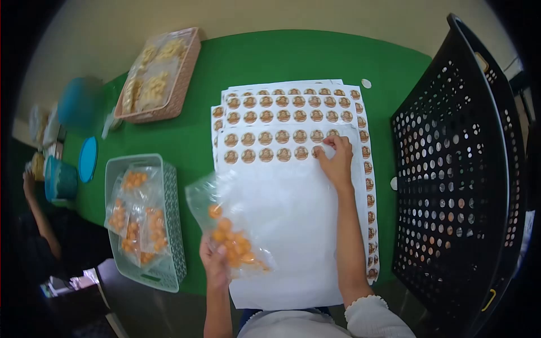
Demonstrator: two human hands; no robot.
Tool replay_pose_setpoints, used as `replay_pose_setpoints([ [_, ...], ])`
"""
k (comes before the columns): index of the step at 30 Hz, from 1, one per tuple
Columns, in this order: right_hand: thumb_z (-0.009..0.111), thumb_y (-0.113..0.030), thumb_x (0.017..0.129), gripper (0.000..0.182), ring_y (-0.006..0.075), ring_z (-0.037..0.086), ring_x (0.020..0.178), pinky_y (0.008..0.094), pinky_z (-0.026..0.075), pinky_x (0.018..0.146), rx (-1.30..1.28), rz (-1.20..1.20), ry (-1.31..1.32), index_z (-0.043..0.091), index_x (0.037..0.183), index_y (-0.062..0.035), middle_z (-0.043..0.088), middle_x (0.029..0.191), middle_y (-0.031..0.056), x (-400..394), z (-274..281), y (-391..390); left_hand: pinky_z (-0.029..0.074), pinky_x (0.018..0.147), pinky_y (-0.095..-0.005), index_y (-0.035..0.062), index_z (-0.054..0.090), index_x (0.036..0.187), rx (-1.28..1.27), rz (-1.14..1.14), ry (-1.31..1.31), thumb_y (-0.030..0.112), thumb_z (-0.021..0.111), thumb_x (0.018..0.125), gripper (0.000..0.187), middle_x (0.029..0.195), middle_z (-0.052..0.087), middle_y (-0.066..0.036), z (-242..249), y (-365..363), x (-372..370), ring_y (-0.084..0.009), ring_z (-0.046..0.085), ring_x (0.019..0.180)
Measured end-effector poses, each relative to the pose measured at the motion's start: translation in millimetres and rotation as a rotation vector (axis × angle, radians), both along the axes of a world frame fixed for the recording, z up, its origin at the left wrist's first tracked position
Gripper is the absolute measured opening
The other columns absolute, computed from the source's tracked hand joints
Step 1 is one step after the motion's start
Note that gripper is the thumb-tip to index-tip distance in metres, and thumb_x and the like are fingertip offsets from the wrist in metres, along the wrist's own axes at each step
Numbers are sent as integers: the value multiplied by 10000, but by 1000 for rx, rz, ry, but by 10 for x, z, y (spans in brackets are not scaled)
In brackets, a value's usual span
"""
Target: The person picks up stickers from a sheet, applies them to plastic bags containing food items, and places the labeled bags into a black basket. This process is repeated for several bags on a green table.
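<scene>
A clear plastic bag (231, 231) of round orange pieces hangs from my left hand (216, 260), whose fingers are closed on its lower left edge. The bag is over the left part of a white sticker sheet (293, 225). My right hand (336, 159) is at the right end of two rows of round brown stickers (283, 136), its thumb and index finger pinched at a sticker near the lower row. Whether that sticker is lifted is too small to tell. More sticker sheets (369, 186) lie underneath, showing at the top and sides.
A pale green basket (176, 225) with bagged orange pieces stands left. A pink basket (183, 84) with bagged pale pieces is behind it. Blue tubs (61, 179) and a blue lid (87, 160) are farther left, near another person's arm (42, 217). A tall black crate (451, 186) stands right.
</scene>
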State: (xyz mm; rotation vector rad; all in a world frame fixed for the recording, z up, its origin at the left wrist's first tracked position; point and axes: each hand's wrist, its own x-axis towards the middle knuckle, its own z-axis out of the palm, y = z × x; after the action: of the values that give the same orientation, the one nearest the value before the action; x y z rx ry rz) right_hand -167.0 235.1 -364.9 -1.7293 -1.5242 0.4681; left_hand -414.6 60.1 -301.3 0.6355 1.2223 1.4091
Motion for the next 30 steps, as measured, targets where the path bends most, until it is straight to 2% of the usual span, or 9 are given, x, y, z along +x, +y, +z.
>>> replay_pose_setpoints([
  [5,635,-105,653,189,242,427,846,371,313,788,85,-61,35,533,805,-57,458,865,75,-33,-31,-45,444,748,-307,14,356,1151,199,27,-256,281,511,772,489,946,508,-76,261,969,187,-162,528,820],
  [7,640,-100,652,182,240,426,844,368,309,789,61,-59,29,535,794,-55,452,868,73,-42,9,-14,458,518,-230,-2,412,1103,293,179,-396,239,409,842,356,956,521,-89,350,1370,412,-129,520,665],
  [10,634,-85,664,165,236,424,847,364,302,796,-16,-37,62,542,796,-52,445,865,69,-27,87,-7,397,422,-217,-19,405,1100,398,52,-632,236,383,852,356,978,501,-108,274,1784,593,-120,446,552],
  [15,616,-80,683,133,224,417,855,362,290,803,-77,19,60,547,792,-47,433,872,69,11,121,17,349,364,-213,-3,405,1109,422,-41,-690,228,371,853,347,966,500,-111,-41,2047,712,-113,386,496],
  [17,606,-80,694,115,219,410,848,364,283,804,-78,34,51,546,788,-47,429,874,68,7,124,25,393,390,-208,20,406,1119,388,28,-590,251,372,843,362,977,509,-110,-290,2039,686,-121,468,569],
  [18,598,-76,701,107,218,406,846,363,280,804,-94,37,47,544,788,-49,427,875,66,0,143,25,465,528,-234,30,407,1126,292,77,-408,273,362,831,384,1002,514,-100,-384,2001,702,-137,540,745],
  [19,590,-72,707,98,217,402,845,362,278,803,-111,39,42,541,789,-50,426,875,64,-1,155,26,465,528,-234,30,407,1126,284,81,-415,273,362,831,384,1002,514,-100,-435,2002,712,-137,540,745],
  [22,572,-60,722,80,218,397,843,364,271,805,-134,47,29,534,792,-50,424,879,63,-5,155,30,433,779,-317,28,357,1183,207,18,-247,300,350,818,455,1053,498,-93,-518,1988,682,-174,514,933],
  [30,557,-51,737,62,222,390,855,362,251,825,-139,124,-43,515,783,-52,410,880,59,13,163,-1,435,785,-335,31,346,1190,142,46,-265,316,361,816,471,1087,477,-107,-611,2022,594,-198,509,945],
])
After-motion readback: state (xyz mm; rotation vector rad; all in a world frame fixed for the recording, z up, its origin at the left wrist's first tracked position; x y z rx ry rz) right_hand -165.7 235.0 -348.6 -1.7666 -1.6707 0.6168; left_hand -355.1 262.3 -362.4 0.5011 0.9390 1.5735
